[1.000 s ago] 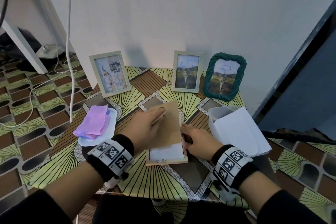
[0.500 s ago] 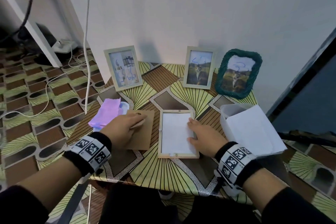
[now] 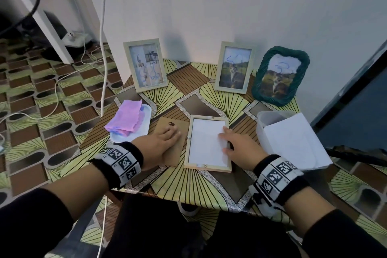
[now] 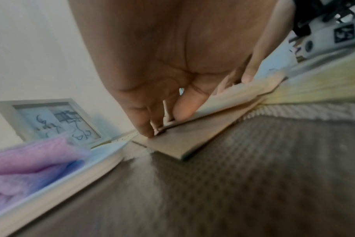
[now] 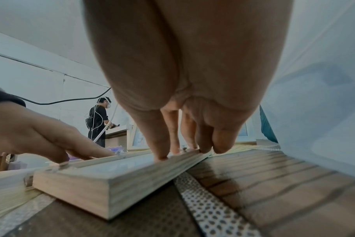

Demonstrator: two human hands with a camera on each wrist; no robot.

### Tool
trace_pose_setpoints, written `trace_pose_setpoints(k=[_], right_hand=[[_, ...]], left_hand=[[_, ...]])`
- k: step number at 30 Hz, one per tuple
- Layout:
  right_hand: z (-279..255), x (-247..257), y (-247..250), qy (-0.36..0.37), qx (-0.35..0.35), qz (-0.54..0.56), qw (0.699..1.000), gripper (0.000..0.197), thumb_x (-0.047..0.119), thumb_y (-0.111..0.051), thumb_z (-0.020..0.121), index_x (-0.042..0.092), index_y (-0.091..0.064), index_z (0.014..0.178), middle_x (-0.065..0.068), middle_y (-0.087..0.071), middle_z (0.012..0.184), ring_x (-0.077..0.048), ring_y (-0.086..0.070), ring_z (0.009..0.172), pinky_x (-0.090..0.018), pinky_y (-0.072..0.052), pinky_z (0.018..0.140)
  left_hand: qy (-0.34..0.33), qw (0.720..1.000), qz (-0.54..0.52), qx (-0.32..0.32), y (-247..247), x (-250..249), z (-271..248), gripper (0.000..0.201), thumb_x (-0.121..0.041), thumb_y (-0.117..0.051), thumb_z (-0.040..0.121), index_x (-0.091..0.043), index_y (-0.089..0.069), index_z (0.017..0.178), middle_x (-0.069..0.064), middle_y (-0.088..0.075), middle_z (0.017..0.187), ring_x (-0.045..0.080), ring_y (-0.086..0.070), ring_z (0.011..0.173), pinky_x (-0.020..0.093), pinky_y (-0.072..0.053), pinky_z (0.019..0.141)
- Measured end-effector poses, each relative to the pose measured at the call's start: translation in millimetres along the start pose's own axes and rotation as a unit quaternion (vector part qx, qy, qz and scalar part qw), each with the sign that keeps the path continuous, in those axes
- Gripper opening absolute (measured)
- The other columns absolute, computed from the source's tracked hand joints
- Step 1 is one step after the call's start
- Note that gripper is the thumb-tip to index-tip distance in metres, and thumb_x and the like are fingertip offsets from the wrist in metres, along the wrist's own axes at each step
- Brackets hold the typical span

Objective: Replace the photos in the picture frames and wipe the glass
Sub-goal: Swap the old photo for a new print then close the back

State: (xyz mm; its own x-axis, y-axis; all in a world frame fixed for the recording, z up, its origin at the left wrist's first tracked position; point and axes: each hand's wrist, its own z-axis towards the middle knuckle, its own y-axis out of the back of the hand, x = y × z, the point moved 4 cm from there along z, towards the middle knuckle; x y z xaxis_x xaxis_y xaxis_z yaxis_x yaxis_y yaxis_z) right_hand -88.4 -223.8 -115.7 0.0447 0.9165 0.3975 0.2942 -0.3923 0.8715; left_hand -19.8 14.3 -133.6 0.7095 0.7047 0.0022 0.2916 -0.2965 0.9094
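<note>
Open wooden frame (image 3: 208,144) lies face down near the table's (image 3: 188,186) front edge, a hand on either side.

The right hand (image 3: 240,148) rests flat, fingers straight, on the frame's right rail and the white sheet (image 3: 206,142) inside it. The left hand (image 3: 161,146), fingers extended, presses the thin brown backing board (image 3: 165,128) lying flat just left of the frame. A crumpled pink cloth (image 3: 125,118) sits on a white tray (image 3: 144,125) toward the left edge. Three upright frames line the back edge, the right one (image 3: 280,75) woven green.
</note>
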Motion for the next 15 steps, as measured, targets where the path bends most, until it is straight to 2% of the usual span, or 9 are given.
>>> trace_pose_setpoints(k=[3,5,7,8,9,11,13,15], right_hand=[[0.1,0.8,-0.1,0.0,-0.001,0.005,1.0,0.05,0.014,-0.049,0.099,0.018,-0.039,0.148,0.0,-0.014,0.164,-0.021,-0.023,0.148,-0.032,-0.022,0.117],[0.2,0.9,0.3,-0.001,-0.012,0.014,1.0,0.049,0.013,-0.05,0.098,0.019,-0.043,0.146,-0.001,-0.021,0.162,-0.022,-0.03,0.146,-0.034,-0.026,0.116],[1.3,1.2,4.3,-0.011,-0.058,0.03,0.998,0.047,0.015,-0.052,0.096,0.02,-0.048,0.142,-0.003,-0.042,0.153,-0.022,-0.044,0.135,-0.031,-0.036,0.109],[2.5,2.2,7.6,-0.017,-0.089,0.038,0.995,0.044,0.017,-0.053,0.094,0.02,-0.052,0.138,-0.004,-0.053,0.143,-0.02,-0.051,0.126,-0.029,-0.04,0.102],[4.5,4.2,10.9,-0.019,-0.117,0.044,0.992,0.041,0.018,-0.054,0.093,0.02,-0.055,0.134,-0.004,-0.059,0.134,-0.02,-0.054,0.119,-0.027,-0.041,0.097],[12.4,9.0,16.3,-0.014,-0.145,0.038,0.989,0.038,0.021,-0.055,0.092,0.019,-0.059,0.13,-0.002,-0.06,0.128,-0.019,-0.054,0.117,-0.029,-0.042,0.096],[22.6,12.5,21.4,-0.011,-0.142,0.01,0.99,0.04,0.025,-0.055,0.092,0.019,-0.057,0.131,-0.001,-0.059,0.126,-0.02,-0.053,0.118,-0.034,-0.044,0.099],[33.2,13.6,24.4,-0.016,-0.111,-0.038,0.993,0.047,0.031,-0.055,0.091,0.021,-0.052,0.137,-0.001,-0.056,0.127,-0.023,-0.048,0.123,-0.041,-0.045,0.101]], left_hand=[[0.02,0.998,-0.056,-0.014,6.8,-0.9,1.2,0.074,-0.011,-0.041,0.095,-0.023,-0.004,0.157,-0.002,0.001,0.165,0.016,-0.004,0.151,0.038,-0.017,0.122],[0.043,0.994,-0.086,-0.06,18.3,-1.5,2.5,0.059,-0.019,-0.039,0.098,-0.026,-0.024,0.154,-0.002,-0.024,0.161,0.019,-0.03,0.144,0.038,-0.03,0.116],[0.042,0.986,-0.107,-0.12,33.6,-6.2,5.7,0.044,-0.026,-0.039,0.097,-0.027,-0.043,0.141,0.002,-0.049,0.143,0.023,-0.052,0.123,0.04,-0.045,0.101],[0.034,0.98,-0.124,-0.149,41.3,-9.4,8.8,0.039,-0.026,-0.04,0.095,-0.025,-0.048,0.133,0.002,-0.054,0.133,0.023,-0.055,0.116,0.041,-0.048,0.095],[0.026,0.975,-0.139,-0.173,47.4,-12.3,13.5,0.038,-0.026,-0.042,0.093,-0.024,-0.05,0.13,0.002,-0.054,0.129,0.023,-0.054,0.114,0.042,-0.049,0.093],[0.011,0.971,-0.146,-0.191,54.9,-16.9,26.8,0.045,-0.03,-0.049,0.092,-0.026,-0.048,0.136,0.0,-0.051,0.129,0.021,-0.048,0.119,0.043,-0.046,0.098],[-0.002,0.978,-0.12,-0.169,57.0,-21.4,41.4,0.054,-0.046,-0.056,0.088,-0.031,-0.047,0.139,-0.005,-0.046,0.134,0.017,-0.04,0.126,0.044,-0.042,0.104],[-0.017,0.99,-0.069,-0.119,55.6,-24.8,53.0,0.071,-0.07,-0.054,0.078,-0.033,-0.045,0.138,-0.01,-0.044,0.134,0.014,-0.036,0.125,0.046,-0.041,0.103]])
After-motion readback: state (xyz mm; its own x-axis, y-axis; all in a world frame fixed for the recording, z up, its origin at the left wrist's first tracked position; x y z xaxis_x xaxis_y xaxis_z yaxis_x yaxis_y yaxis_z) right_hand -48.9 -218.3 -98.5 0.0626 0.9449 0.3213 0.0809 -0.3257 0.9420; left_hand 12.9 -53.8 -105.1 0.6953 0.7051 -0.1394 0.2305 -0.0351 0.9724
